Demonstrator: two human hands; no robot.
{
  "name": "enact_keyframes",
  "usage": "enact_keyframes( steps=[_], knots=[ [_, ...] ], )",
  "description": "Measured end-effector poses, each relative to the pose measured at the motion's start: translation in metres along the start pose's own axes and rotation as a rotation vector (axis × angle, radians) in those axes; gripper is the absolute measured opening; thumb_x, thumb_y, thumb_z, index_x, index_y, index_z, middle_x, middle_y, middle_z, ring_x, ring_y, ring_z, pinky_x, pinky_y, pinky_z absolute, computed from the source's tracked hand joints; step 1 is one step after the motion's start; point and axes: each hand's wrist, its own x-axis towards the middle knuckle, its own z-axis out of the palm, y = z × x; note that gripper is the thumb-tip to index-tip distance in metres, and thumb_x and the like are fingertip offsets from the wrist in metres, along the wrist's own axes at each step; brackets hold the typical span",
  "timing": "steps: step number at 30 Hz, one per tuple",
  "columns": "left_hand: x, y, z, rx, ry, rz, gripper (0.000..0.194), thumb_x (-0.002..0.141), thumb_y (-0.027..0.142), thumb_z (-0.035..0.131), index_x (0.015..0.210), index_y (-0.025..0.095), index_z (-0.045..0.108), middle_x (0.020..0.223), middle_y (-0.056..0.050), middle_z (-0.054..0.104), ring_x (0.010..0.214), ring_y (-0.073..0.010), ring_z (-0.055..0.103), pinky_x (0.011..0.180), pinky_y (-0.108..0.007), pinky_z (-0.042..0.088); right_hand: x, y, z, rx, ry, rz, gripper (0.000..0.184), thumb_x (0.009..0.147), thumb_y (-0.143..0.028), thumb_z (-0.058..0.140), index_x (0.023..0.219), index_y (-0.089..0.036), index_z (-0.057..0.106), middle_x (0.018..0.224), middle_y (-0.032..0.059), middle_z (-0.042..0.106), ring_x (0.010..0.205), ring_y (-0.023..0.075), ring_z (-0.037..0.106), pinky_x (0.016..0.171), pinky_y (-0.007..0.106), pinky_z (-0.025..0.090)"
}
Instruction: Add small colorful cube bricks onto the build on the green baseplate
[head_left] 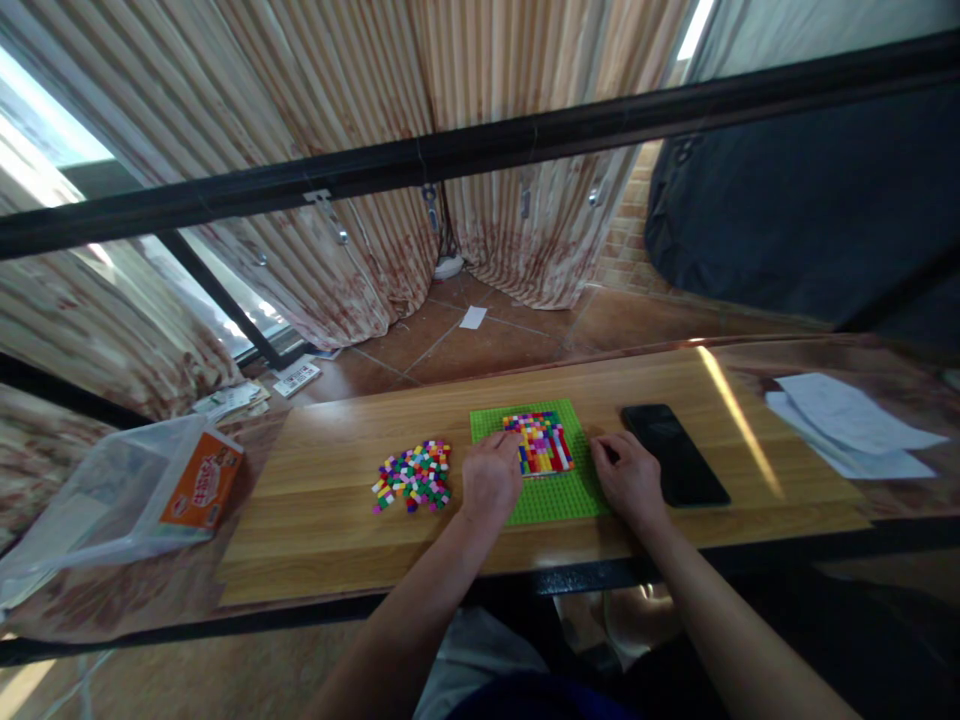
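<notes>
Just in from the middle of the table's (322, 540) near edge, the left hand (491, 472) bends over the left edge of the green baseplate (559, 505), fingertips at the colored bricks (544, 445); whether it grasps one, I cannot tell. The right hand (626, 475) curls at the baseplate's right edge, its grip unclear, with a phone (675, 455) just beside it. Beyond the table's far edge hang curtains (337, 130)

Board (322, 500): wood-look, smooth, low sheen. Baseplate (559, 507): green plastic, studded. Loose bricks (414, 476), left: plastic-looking. Phone (675, 455), right: dark, smooth, glossy. Far curtains (322, 110): pleated cloth, matt. Sheets (859, 412), far right: paper, matt. Left bin (139, 480): translucent plastic, smooth.
</notes>
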Motion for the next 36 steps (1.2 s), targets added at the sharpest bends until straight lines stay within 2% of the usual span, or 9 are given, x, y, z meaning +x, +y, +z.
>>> enact_keyframes(
  steps=[17,25,28,32,36],
  knots=[
    [0.000,0.002,0.002,0.034,-0.036,0.011,0.030,0.090,0.013,0.045,0.113,0.018,0.064,0.112,-0.007,0.067,0.100,-0.0189,0.062,0.092,-0.032,0.049,0.000,0.000,-0.001,0.004,-0.004,-0.004,0.027,0.089,-0.034,0.048,0.073,-0.019,0.064,0.077,0.0054,0.063,0.070,0.0170,0.059,0.066,0.029,0.045],
    [0.003,0.006,-0.005,-0.046,-0.086,-0.041,0.030,0.090,0.014,0.045,0.112,0.019,0.064,0.113,-0.006,0.067,0.102,-0.0184,0.062,0.092,-0.031,0.049,-0.001,0.005,0.002,0.018,0.010,-0.017,0.029,0.088,-0.036,0.047,0.072,-0.019,0.064,0.076,0.0057,0.063,0.071,0.0177,0.059,0.066,0.029,0.046],
    [0.000,0.004,-0.010,-0.128,-0.098,-0.022,0.031,0.090,0.014,0.045,0.114,0.019,0.063,0.114,-0.006,0.066,0.101,-0.0178,0.062,0.091,-0.031,0.049,-0.001,0.005,0.002,0.012,0.014,-0.018,0.029,0.089,-0.035,0.047,0.073,-0.018,0.064,0.075,0.0056,0.063,0.069,0.0171,0.059,0.065,0.029,0.046],
    [-0.016,-0.008,-0.020,-0.236,-0.020,0.003,0.037,0.087,0.012,0.046,0.121,0.020,0.057,0.118,-0.006,0.065,0.106,-0.0164,0.061,0.094,-0.030,0.048,-0.001,0.004,0.002,-0.003,0.013,-0.018,0.029,0.088,-0.036,0.048,0.073,-0.018,0.065,0.076,0.0056,0.063,0.067,0.0165,0.058,0.063,0.029,0.045],
    [-0.044,-0.037,-0.039,-0.226,0.076,-0.094,0.031,0.087,0.012,0.046,0.114,0.018,0.061,0.111,-0.007,0.067,0.105,-0.0176,0.062,0.093,-0.032,0.049,-0.001,0.003,0.001,0.009,0.011,-0.002,0.030,0.088,-0.037,0.047,0.073,-0.018,0.065,0.076,0.0060,0.063,0.066,0.0169,0.058,0.061,0.029,0.045]
  ],
)
